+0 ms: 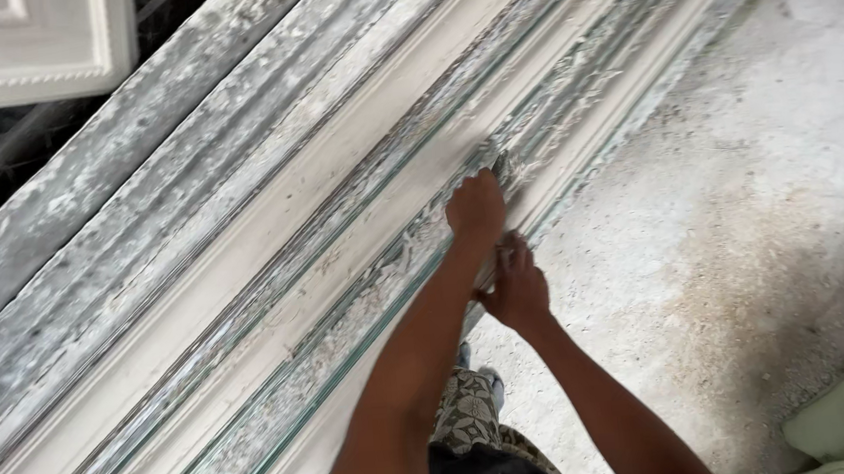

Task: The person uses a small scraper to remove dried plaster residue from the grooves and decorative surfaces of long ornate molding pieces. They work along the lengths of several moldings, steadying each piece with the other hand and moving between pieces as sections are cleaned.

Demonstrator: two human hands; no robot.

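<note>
My left hand (477, 210) closed on scraper (502, 166) | moulding strip (571, 95) runs lower left to upper right | right hand (518, 288) curled, grip unclear, just below.

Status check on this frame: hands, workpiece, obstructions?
Left hand pressing small tool on long white moulding. Right hand at its edge. Nothing in the way.

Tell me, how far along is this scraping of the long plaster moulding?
Partway, it seems. Some ribs of the long moulding already look smooth and white. The left hand works a small tool along a groove; the right hand steadies the edge. Crusty grey residue remains on most channels.
</note>
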